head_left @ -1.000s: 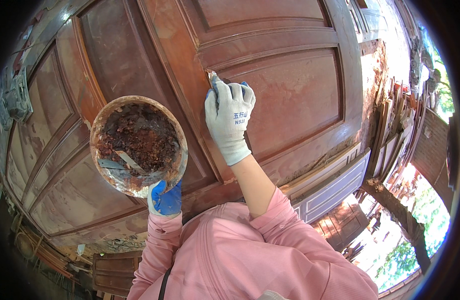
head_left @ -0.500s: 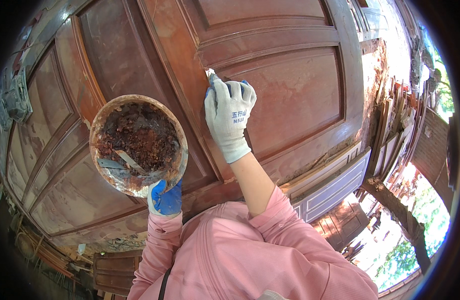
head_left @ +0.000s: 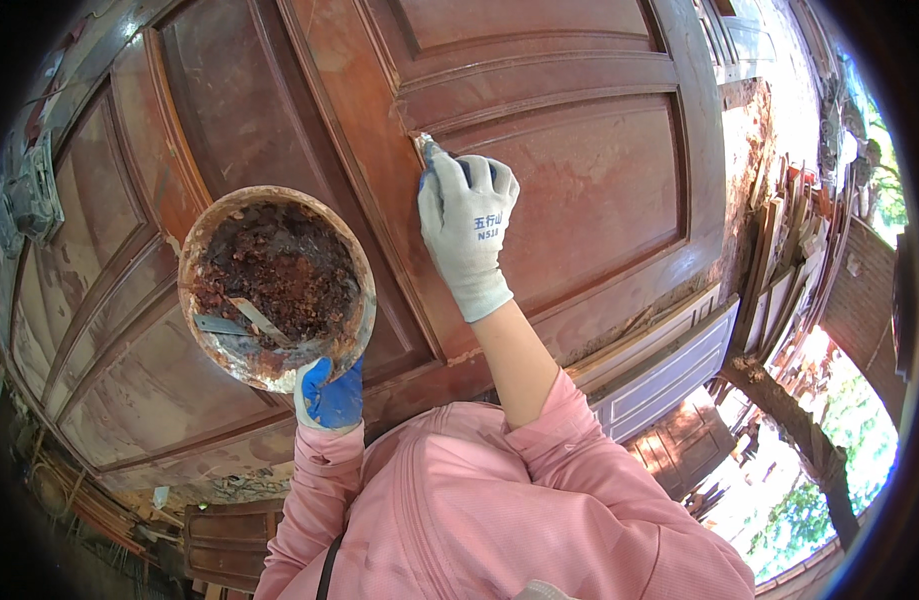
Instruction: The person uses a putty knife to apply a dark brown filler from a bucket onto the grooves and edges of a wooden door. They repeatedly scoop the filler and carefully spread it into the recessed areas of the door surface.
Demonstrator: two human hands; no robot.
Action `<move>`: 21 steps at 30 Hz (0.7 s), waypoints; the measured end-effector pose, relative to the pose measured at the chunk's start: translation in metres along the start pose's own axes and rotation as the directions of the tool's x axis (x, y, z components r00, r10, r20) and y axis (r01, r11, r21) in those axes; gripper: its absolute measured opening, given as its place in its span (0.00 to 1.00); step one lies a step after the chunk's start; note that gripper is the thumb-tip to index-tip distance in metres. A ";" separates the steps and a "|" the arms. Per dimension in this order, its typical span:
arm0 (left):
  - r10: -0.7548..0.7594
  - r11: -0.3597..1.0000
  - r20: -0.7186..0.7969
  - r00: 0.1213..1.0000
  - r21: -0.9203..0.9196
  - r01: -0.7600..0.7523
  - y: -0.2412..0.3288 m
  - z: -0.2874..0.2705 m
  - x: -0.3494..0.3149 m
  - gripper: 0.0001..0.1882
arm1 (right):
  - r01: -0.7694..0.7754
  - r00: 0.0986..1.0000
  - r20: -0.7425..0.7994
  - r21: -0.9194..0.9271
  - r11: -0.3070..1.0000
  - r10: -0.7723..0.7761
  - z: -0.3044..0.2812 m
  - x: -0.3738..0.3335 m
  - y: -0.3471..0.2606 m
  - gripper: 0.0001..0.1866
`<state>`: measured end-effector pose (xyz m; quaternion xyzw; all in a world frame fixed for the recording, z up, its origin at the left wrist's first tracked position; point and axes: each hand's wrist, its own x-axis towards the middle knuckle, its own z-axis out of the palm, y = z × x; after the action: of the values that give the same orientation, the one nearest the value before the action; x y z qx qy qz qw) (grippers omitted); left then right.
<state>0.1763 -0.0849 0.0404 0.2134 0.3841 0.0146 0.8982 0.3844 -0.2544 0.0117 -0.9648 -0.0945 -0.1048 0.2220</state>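
Observation:
My left hand (head_left: 331, 398), in a white glove with a blue palm, grips the near rim of a round, crusted bowl (head_left: 361, 345). Inside lies a dark reddish-brown, lumpy paste (head_left: 279, 255). Two flat metal blades (head_left: 259, 321) rest in it near the wall. My right hand (head_left: 469, 215), gloved in white, is closed with its fingertips against the corner moulding of a brown panelled wooden door (head_left: 579, 190). A small pale tip (head_left: 422, 138) shows at the fingers. Whether it is a tool or smeared filler, I cannot tell.
The brown panelled door surface spreads under both hands, with dusty patches at left. A plastic-wrapped item (head_left: 34, 195) sits at the far left. White panelled boards (head_left: 669, 365) and another brown door (head_left: 684, 445) stand at right, beside stacked timber (head_left: 779, 250) and a trunk-like post (head_left: 799, 420).
My right hand has shifted slightly to the right, still at the moulding corner. The bowl and my left hand stay nearly in place.

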 end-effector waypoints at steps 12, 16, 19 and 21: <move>-0.011 1.000 0.002 1.000 -0.009 0.011 0.001 0.001 0.000 0.40 | 0.038 0.999 0.015 -0.017 0.999 -0.037 -0.004 0.001 0.002 0.17; -0.004 1.000 -0.001 1.000 -0.016 0.004 0.000 0.001 0.000 0.41 | -0.012 1.000 -0.009 0.052 0.999 0.013 -0.002 0.000 0.004 0.18; -0.005 1.000 0.000 1.000 -0.014 0.005 0.001 0.002 0.000 0.41 | -0.029 1.000 0.006 0.044 0.999 0.029 -0.001 0.001 0.003 0.18; 0.002 1.000 0.006 1.000 -0.010 -0.002 0.000 -0.001 0.001 0.41 | -0.006 1.000 0.019 0.009 1.000 0.005 -0.001 0.001 0.002 0.18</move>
<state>0.1765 -0.0843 0.0397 0.2094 0.3810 0.0166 0.9004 0.3857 -0.2561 0.0122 -0.9649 -0.0945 -0.0946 0.2260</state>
